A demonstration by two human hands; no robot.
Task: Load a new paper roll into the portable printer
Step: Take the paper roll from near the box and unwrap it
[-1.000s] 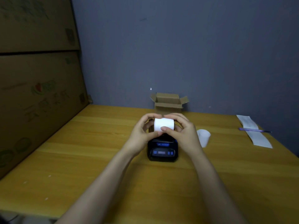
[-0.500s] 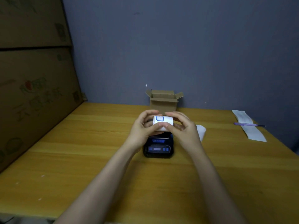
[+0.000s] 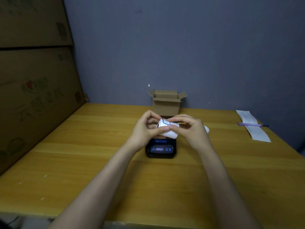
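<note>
a white paper roll (image 3: 168, 130) is held tilted by the closed left hand (image 3: 145, 131) and right hand (image 3: 192, 129) above the black printer (image 3: 160, 148) on the table (image 3: 82, 154).

- Small cardboard box (image 3: 166, 104), top flaps open, at back of wooden table (image 3: 82, 154), close to grey-blue wall (image 3: 181, 47).
- Long white paper strip (image 3: 253, 127) flat on table's far right, running front-to-back.
- Purple pen (image 3: 252, 124) lying across strip, touching it, tip pointing right.
- Big cardboard cartons (image 3: 33, 80) stacked on left, w/ faded printed graphics; lower one meets table's left edge.
- Few tiny white specks on table, front left.
</note>
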